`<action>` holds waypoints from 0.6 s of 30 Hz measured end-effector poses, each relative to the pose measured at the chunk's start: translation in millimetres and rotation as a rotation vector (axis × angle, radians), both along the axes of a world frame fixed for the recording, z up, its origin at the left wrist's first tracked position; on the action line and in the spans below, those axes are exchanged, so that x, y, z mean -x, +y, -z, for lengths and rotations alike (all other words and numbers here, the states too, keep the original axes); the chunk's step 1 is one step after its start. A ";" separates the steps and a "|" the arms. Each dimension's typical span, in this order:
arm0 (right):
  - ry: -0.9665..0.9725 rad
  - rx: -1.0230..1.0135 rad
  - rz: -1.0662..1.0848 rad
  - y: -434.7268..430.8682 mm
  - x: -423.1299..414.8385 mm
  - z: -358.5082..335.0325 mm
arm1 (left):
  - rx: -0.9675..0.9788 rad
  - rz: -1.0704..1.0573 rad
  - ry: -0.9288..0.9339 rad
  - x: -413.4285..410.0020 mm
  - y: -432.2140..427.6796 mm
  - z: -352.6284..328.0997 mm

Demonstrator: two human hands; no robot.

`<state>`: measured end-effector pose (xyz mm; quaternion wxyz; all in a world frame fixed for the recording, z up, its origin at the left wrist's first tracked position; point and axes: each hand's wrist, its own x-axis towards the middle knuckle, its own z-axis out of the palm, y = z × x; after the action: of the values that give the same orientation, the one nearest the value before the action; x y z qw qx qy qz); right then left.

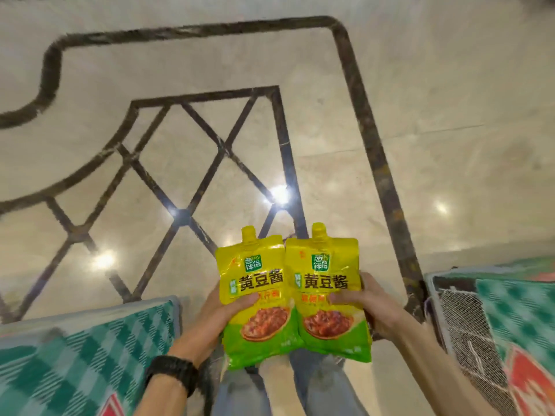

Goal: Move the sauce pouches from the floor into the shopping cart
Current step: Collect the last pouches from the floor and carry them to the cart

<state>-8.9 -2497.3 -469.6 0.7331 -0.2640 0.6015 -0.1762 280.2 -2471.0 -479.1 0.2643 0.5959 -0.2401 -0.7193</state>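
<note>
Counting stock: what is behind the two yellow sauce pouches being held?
Only the left hand and right hand gripping the two pouches, with jeans and the floor below. Fingers behind them, and any third pouch, are covered.

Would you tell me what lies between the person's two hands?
In the head view, one yellow sauce pouch in the left hand, beside a second sauce pouch in the right hand.

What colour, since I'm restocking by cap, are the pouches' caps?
Yellow: both caps on the sauce pouches, head view.
</note>
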 end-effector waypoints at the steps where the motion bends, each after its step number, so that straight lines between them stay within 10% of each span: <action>1: 0.007 0.014 0.057 9.6 4.5 -21.9 | 0.027 0.032 0.026 6.4 -3.3 -19.4; 18: -0.167 0.319 1.010 253.7 7.8 -210.5 | 0.267 0.792 0.281 87.2 19.8 -219.2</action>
<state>-16.7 -2243.6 -259.0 0.5532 -0.0348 0.5589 -0.6168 193.0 -2451.2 -259.9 0.0728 0.3146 -0.5025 -0.8020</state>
